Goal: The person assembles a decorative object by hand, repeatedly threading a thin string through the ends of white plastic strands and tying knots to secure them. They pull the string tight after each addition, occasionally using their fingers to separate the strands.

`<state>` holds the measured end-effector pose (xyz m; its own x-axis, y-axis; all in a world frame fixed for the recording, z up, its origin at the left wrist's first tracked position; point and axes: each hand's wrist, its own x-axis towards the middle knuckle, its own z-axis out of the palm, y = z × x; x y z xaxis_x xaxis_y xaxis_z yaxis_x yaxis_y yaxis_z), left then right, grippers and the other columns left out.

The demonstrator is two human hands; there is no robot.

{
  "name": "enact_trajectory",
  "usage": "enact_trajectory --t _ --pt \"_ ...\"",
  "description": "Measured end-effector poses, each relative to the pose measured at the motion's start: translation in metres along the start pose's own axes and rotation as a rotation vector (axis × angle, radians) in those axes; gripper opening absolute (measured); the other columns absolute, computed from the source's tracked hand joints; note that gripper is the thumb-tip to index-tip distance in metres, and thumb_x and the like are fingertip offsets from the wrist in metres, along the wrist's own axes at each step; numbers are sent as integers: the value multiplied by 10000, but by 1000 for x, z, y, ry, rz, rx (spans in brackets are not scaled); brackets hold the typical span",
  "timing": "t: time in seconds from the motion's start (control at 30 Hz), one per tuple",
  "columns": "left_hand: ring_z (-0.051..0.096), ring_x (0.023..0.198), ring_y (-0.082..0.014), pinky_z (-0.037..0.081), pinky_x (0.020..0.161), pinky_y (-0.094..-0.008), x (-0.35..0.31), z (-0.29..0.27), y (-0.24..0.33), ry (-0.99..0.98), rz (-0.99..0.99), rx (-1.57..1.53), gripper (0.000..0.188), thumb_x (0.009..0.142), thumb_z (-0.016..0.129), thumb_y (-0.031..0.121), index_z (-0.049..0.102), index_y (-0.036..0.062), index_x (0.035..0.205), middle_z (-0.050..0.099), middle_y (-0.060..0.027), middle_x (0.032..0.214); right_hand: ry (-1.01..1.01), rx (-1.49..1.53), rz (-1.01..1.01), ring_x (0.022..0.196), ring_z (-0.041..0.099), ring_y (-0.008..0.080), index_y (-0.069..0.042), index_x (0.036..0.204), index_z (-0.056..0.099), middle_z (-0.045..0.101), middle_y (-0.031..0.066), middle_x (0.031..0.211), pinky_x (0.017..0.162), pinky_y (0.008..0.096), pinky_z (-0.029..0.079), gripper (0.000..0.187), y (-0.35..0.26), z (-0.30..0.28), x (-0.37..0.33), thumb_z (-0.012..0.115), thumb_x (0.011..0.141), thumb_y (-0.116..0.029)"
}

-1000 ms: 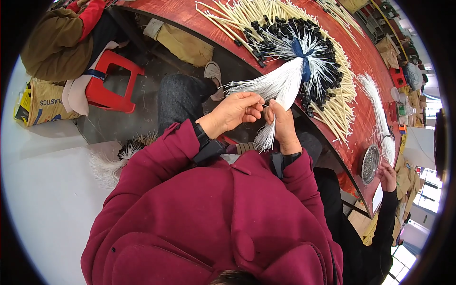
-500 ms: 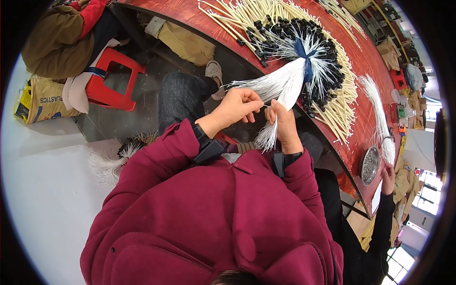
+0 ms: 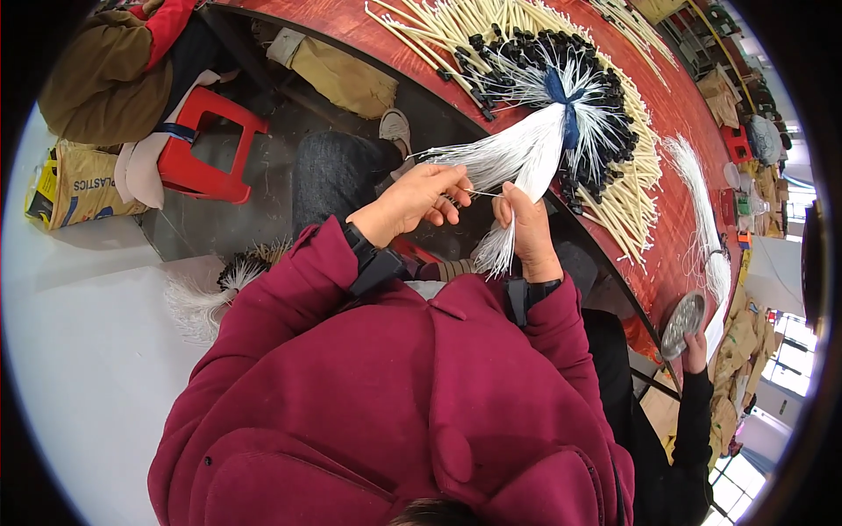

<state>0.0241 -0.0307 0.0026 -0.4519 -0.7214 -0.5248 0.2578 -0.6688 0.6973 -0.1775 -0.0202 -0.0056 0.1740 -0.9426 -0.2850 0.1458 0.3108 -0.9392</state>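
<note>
My right hand [image 3: 529, 230] is closed around part of a bundle of long white cords [image 3: 535, 162], whose loose ends hang below the fist. My left hand [image 3: 412, 203] is just left of it, thumb and fingers pinched on a thin cord that stretches toward the right hand. A dark blue cloth band [image 3: 570, 114] ties the bundle at the table's near edge. Past the band the cords fan out to black caps [image 3: 618, 101] and cream-coloured sticks [image 3: 645, 167]. Another part of the cords spreads leftward behind my left hand.
The red table [image 3: 645, 254] runs diagonally on the right. Another bundle of white cords [image 3: 702, 210] lies there, and a co-worker's hand [image 3: 695, 351] holds a round metal dish [image 3: 682, 324]. A red stool [image 3: 215, 145] and a seated person are at the left. Cord bundles [image 3: 197, 307] lie lower left.
My left hand has drawn slightly left and down, with the thin cord stretched from it. My right hand has stayed nearly still. The co-worker's hand has taken hold of the metal dish and tilted it.
</note>
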Motion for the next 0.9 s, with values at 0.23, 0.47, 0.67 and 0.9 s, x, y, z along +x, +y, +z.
enact_trajectory --t 0.23,0.47,0.67,0.9 --pt "555 523 -71 381 419 -167 -1 4 -8 -23 156 253 141 898 605 202 604 65 868 589 -2 712 -30 86 -31 440 381 98 -111 586 440 407 -5 491 442 245 287 334 8 -4 3 512 902 -192" --pt "554 545 -48 388 433 -152 6 -7 -20 -172 -85 -135 122 903 611 180 608 63 869 600 -5 715 -63 122 2 462 376 112 -112 529 402 384 3 479 473 251 281 394 3 -6 3 508 897 -203" --pt "543 550 -47 399 446 -169 4 -6 -23 -121 -107 -277 129 900 619 155 603 29 876 598 -1 707 -4 179 32 479 374 124 -110 514 387 364 6 477 494 259 288 413 8 -4 3 509 897 -207" --pt "554 550 -49 411 464 -168 -1 -12 -21 -133 21 -184 130 909 605 175 602 50 873 605 4 709 32 236 -8 626 536 165 -38 616 554 576 85 624 589 252 369 350 5 8 0 513 906 -229"
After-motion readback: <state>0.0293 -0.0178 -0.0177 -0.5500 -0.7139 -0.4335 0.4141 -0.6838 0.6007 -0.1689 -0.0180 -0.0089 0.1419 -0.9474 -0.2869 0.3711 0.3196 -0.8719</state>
